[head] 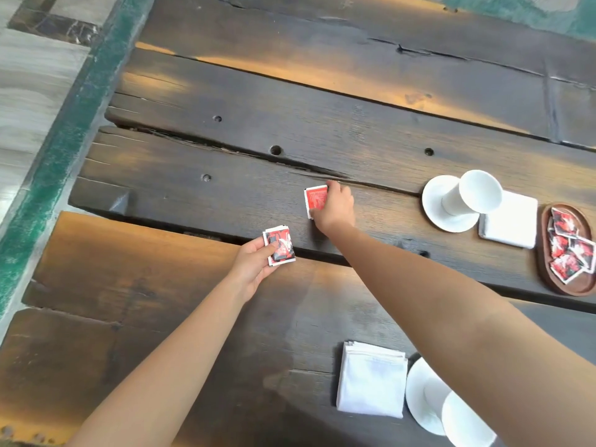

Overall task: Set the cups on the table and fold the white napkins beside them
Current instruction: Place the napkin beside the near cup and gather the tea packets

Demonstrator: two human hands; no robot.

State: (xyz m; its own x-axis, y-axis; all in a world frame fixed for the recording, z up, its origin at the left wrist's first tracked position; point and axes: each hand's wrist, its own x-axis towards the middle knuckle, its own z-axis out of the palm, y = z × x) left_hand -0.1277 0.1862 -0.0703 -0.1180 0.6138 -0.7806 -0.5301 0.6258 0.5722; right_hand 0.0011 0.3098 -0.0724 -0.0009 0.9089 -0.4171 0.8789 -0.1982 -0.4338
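Observation:
A white cup (474,195) stands on a white saucer (433,201) at the right of the dark wooden table (322,130), with a folded white napkin (512,221) touching its right side. Near me, a second white cup (464,421) sits on its saucer (419,391), partly hidden by my right forearm, and a folded white napkin (371,379) lies to its left. My left hand (254,262) holds a small stack of red packets (280,245). My right hand (335,206) grips a single red packet (316,196) low over the table's middle.
A brown oval tray (545,269) with several red packets lies at the right edge. The planks have gaps, cracks and bolt holes. The table's left edge drops to a green strip (61,150) and grey floor.

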